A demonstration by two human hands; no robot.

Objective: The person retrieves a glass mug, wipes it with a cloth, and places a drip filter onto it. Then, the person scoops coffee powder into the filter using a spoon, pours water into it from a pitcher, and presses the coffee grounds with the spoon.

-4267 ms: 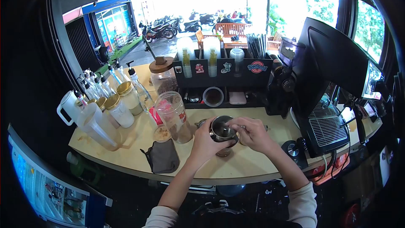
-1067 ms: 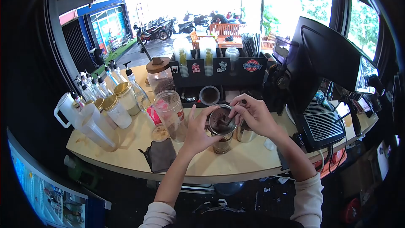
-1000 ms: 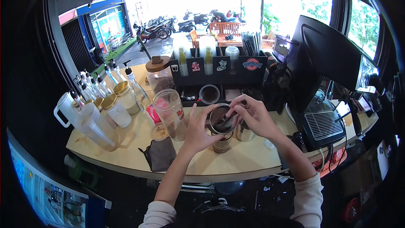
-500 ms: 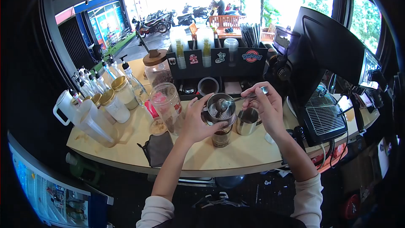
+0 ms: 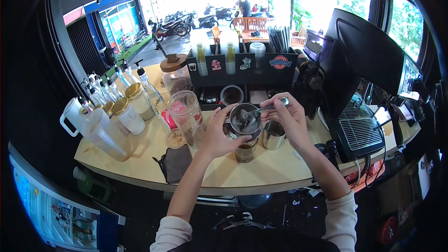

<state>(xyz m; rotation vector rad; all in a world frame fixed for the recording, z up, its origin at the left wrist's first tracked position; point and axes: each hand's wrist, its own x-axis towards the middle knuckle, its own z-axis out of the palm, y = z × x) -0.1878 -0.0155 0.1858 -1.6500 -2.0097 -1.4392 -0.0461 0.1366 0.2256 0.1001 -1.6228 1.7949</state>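
My left hand is wrapped round the side of a round metal cup, which has frothy liquid inside. Between the fingers of my right hand is the handle of a metal spoon; its bowl dips into the cup. Below the cup, a small glass with brown liquid stands on the counter, partly hidden by the cup. A steel pitcher stands just to the right, behind my right hand. Left of my left hand is a tall clear jar with its lid off.
A dark cloth lies on the wooden counter. Lidded jars, pump bottles and plastic jugs crowd the left side. A black organizer with cups stands behind; an espresso machine is at right.
My right hand has shifted slightly left and down, and the spoon's bowl has moved left inside the cup. My left hand keeps its grip on the cup.
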